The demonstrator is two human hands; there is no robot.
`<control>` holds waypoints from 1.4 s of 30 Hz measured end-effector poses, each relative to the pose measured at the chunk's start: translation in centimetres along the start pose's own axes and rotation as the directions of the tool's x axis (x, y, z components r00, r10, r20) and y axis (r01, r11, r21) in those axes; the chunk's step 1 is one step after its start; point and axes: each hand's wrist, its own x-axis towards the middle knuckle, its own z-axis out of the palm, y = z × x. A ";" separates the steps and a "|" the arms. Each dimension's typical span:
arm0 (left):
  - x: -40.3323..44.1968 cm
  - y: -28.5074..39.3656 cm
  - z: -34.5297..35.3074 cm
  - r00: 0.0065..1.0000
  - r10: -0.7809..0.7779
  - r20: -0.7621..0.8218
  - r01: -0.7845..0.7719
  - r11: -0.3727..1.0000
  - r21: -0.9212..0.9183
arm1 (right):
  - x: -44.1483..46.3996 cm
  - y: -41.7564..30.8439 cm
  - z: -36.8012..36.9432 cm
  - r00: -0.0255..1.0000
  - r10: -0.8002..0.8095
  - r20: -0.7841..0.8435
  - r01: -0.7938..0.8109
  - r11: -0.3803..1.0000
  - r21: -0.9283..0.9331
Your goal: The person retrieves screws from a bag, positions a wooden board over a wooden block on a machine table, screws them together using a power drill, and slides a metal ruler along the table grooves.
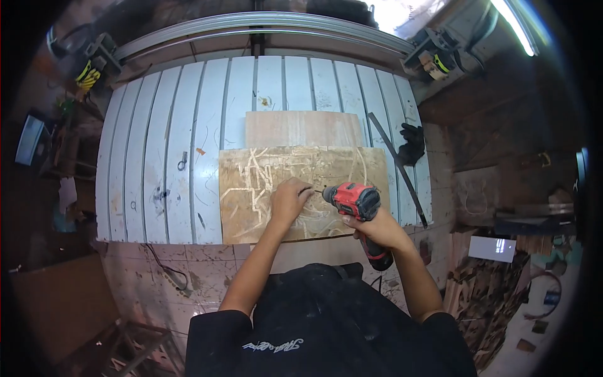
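White slatted tabletop (212, 107) supports a grooved wooden board (239, 229). Above it, the right hand (384, 232) grips a red cordless drill (355, 200) that should feel hefty, best held by its handle (375, 252); whether the left hand (287, 200), near the bit (319, 191), pinches anything is unclear.

White script (274, 345) marks the shirt (339, 320) — illegible (too small).

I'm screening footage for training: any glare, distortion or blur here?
Head view: fisheye distortion bows the table; corners go black; glare at the tube light and top edge; the drill looks fairly crisp, its tip too small to judge.
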 end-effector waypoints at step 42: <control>1.0 4.4 -4.4 0.928 -0.110 -0.355 -0.161 0.743 -0.650 | 7.6 -9.2 1.7 0.967 0.196 0.165 0.010 0.613 -0.790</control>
